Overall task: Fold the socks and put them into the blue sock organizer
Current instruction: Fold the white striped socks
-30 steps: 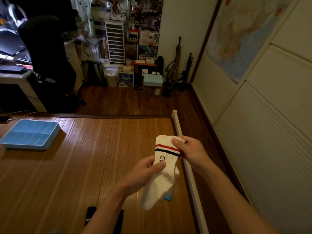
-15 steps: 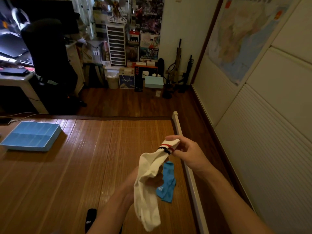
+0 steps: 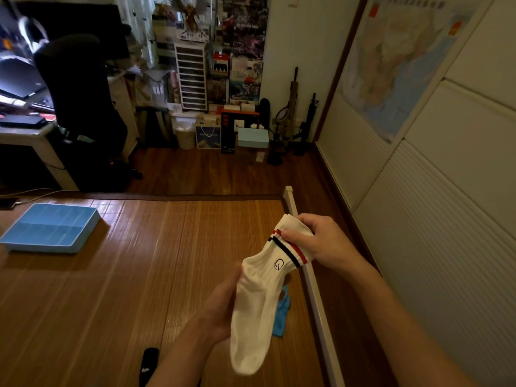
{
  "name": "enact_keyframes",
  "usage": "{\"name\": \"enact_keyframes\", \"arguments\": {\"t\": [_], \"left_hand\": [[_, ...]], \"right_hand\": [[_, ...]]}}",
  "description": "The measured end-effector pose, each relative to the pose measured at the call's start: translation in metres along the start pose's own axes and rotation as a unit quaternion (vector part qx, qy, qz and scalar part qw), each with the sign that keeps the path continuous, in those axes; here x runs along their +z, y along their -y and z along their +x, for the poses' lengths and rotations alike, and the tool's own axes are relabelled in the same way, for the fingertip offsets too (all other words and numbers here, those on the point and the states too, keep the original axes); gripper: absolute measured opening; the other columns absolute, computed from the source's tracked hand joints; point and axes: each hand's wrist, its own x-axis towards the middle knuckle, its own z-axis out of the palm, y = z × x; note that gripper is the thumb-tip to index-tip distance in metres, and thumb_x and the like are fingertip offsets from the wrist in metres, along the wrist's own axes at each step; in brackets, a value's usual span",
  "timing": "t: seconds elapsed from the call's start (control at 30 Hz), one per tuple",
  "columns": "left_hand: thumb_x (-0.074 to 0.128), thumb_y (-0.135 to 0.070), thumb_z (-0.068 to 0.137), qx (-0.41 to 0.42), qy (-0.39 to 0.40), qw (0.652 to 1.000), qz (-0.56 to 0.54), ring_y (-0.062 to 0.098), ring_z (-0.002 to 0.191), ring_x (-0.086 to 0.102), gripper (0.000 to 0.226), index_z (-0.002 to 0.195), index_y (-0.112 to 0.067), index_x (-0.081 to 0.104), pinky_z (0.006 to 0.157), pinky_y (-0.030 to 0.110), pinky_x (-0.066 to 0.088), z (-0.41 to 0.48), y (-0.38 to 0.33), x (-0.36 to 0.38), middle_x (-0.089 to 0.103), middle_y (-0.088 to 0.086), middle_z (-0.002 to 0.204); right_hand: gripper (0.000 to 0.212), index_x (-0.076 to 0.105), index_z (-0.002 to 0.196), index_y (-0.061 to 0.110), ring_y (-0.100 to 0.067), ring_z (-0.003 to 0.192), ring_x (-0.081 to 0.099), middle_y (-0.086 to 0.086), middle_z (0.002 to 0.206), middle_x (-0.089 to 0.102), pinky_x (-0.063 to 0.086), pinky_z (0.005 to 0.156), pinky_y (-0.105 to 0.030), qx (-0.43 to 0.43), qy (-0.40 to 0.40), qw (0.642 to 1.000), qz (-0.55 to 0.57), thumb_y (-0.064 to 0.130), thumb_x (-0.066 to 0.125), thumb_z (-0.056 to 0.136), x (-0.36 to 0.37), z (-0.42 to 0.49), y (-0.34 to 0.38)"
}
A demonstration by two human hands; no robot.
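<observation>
A white sock (image 3: 258, 303) with a red and a dark stripe at the cuff hangs in the air above the bamboo mat (image 3: 139, 275). My right hand (image 3: 321, 244) pinches its cuff, thumb on the stripes. My left hand (image 3: 220, 308) is behind the sock's foot part, its fingers hidden by the cloth. A blue sock (image 3: 280, 317) lies on the mat under the white one, mostly covered. A black sock (image 3: 148, 364) lies near the bottom edge. The blue sock organizer (image 3: 50, 227) sits at the far left of the mat.
A white rail (image 3: 312, 289) runs along the mat's right edge, with a white panelled wall beyond. A phone on a cable (image 3: 8, 203) lies at the far left. A desk, black chair (image 3: 81, 107) and stacked boxes stand across the wooden floor.
The sock has been turned and stretched flat, its logo and stripes now facing me. My right hand rose a little with the cuff, and my left hand moved up behind the foot part.
</observation>
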Motion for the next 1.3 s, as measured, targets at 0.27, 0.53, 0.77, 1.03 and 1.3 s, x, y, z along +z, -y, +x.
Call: {"name": "enact_keyframes", "arguments": {"t": [0.27, 0.53, 0.77, 1.03, 1.3], "left_hand": [[0.065, -0.026, 0.098, 0.050, -0.174, 0.974, 0.134, 0.035, 0.105, 0.071, 0.041, 0.134, -0.006, 0.063, 0.086, 0.043, 0.060, 0.006, -0.007, 0.015, 0.069, 0.025, 0.125], [0.059, -0.020, 0.100, 0.016, -0.074, 0.996, 0.045, 0.033, 0.117, 0.067, 0.041, 0.137, -0.002, 0.062, 0.094, 0.039, 0.056, 0.002, -0.006, 0.014, 0.064, 0.025, 0.134], [0.062, -0.032, 0.102, -0.008, -0.095, 0.977, 0.193, 0.037, 0.119, 0.067, 0.037, 0.131, -0.010, 0.065, 0.096, 0.044, 0.057, 0.011, -0.014, 0.023, 0.068, 0.021, 0.131], [0.063, -0.034, 0.102, 0.032, -0.105, 0.982, 0.155, 0.037, 0.121, 0.066, 0.037, 0.132, -0.013, 0.065, 0.095, 0.044, 0.057, 0.011, -0.019, 0.022, 0.066, 0.021, 0.132], [0.072, -0.040, 0.091, -0.040, -0.117, 0.979, 0.162, 0.033, 0.120, 0.067, 0.055, 0.137, -0.012, 0.061, 0.096, 0.042, 0.057, 0.010, -0.008, 0.030, 0.068, 0.016, 0.132]], "right_hand": [[0.020, 0.071, 0.100, 0.020, -0.009, 0.080, 0.075, 0.000, 0.089, 0.075, 0.063, 0.069, -0.030, -0.003, -0.026, 0.999, -0.035, 0.038, 0.071, 0.091, -0.007, 0.003, -0.006], [0.018, 0.072, 0.099, 0.026, -0.006, 0.078, 0.074, 0.003, 0.087, 0.075, 0.060, 0.064, -0.021, 0.008, -0.016, 0.999, -0.035, 0.042, 0.071, 0.090, -0.008, 0.006, -0.009], [0.023, 0.073, 0.101, 0.027, -0.013, 0.084, 0.075, 0.003, 0.094, 0.075, 0.060, 0.068, -0.023, 0.009, 0.035, 0.999, 0.016, 0.045, 0.073, 0.086, 0.007, 0.005, -0.005], [0.061, 0.068, 0.121, 0.006, -0.028, 0.103, 0.071, -0.016, 0.111, 0.074, 0.057, 0.093, -0.039, 0.219, 0.112, 0.916, 0.317, 0.056, 0.061, 0.086, 0.025, -0.017, -0.020], [0.025, 0.063, 0.118, 0.000, -0.028, 0.096, 0.073, -0.019, 0.106, 0.075, 0.061, 0.077, -0.037, 0.178, -0.087, 0.836, 0.512, 0.017, 0.052, 0.103, 0.026, -0.005, -0.007]]}}
